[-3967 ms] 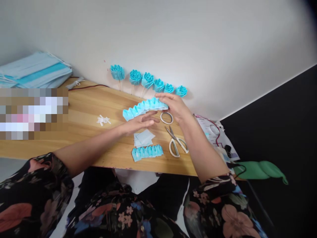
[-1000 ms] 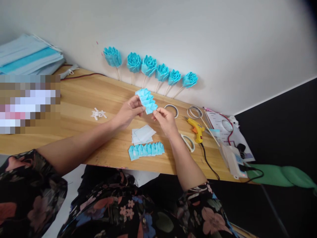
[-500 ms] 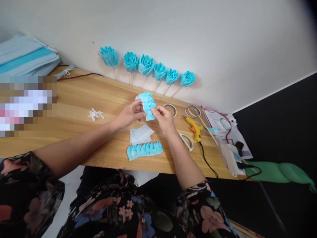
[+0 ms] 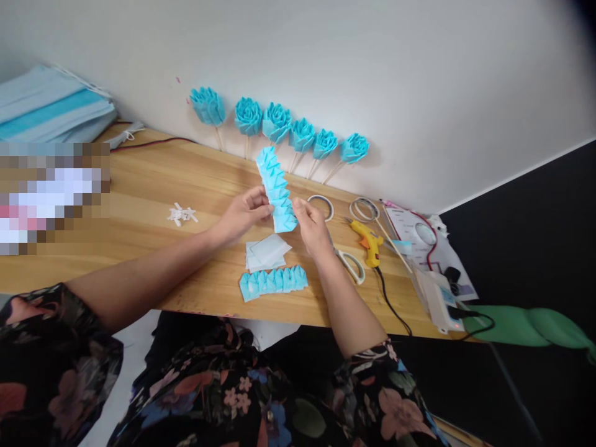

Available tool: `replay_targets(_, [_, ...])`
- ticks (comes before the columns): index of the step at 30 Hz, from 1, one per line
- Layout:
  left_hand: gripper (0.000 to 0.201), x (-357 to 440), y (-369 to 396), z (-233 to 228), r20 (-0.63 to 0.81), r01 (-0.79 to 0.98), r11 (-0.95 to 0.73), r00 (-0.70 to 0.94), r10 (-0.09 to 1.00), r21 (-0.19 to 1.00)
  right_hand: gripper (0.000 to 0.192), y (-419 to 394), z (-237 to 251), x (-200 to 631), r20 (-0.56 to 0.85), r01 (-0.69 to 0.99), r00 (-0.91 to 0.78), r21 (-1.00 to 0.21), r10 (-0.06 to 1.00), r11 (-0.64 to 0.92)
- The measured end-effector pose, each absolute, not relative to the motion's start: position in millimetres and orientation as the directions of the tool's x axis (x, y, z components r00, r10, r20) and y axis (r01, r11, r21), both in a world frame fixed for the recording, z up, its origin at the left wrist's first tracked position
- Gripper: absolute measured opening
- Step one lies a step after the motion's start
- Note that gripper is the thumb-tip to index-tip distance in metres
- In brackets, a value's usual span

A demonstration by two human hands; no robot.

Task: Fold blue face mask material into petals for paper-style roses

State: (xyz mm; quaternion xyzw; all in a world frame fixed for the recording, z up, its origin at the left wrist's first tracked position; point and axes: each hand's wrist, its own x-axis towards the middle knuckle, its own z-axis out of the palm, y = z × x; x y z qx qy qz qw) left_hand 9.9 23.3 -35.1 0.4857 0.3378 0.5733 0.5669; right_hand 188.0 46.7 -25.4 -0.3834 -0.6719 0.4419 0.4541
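Note:
Between my two hands a pleated blue strip [image 4: 278, 191] is held up above the table, its folded points along the right side. My left hand [image 4: 248, 213] pinches its left edge, partly behind the strip. My right hand [image 4: 311, 224] grips the lower right edge between thumb and fingers. Below them, a second pleated strip [image 4: 274, 282] lies flat near the table's front edge. Just behind that one rest some overlapping pale sheets [image 4: 269, 252].
Several blue folded flowers [image 4: 276, 122] on sticks lean against the wall. A yellow glue gun [image 4: 369, 241], scissors [image 4: 352, 267], tape rolls [image 4: 364, 209] and a power strip [image 4: 440, 301] are on the right. White scraps [image 4: 182, 214] and stacked face masks [image 4: 51, 102] lie left.
The held strip, bunched and partly covered by my fingers before, is now stretched out longer and more upright. My hands have barely shifted.

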Motion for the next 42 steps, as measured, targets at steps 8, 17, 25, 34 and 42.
replay_targets(8, [0.034,13.0,20.8,-34.9,0.181,-0.328,-0.112,0.188,0.965,0.938,0.044,46.3,-25.0,185.9,0.168,0.079,-0.271,-0.977,0.948,0.196])
replay_targets(17, [0.033,10.2,24.5,-39.8,0.129,-0.406,-0.080,0.096,0.987,0.911,0.045,46.7,-29.1,189.7,0.236,0.181,-0.289,-0.938,0.928,0.295])
replay_targets(25, [0.034,9.4,26.0,-39.7,0.136,-0.380,-0.105,0.056,0.989,0.919,0.042,48.0,-29.3,189.3,0.239,0.117,-0.258,-0.954,0.936,0.276])
replay_targets(34, [0.035,11.8,18.3,-30.8,0.128,-0.280,-0.089,0.123,0.984,0.956,0.030,45.0,-25.3,185.7,0.261,0.005,-0.221,-0.963,0.940,0.269])
replay_targets(42, [0.034,10.7,21.6,-33.2,0.167,-0.297,-0.144,0.053,0.984,0.944,0.034,45.2,-26.4,187.2,0.255,0.072,-0.242,-0.957,0.936,0.280])
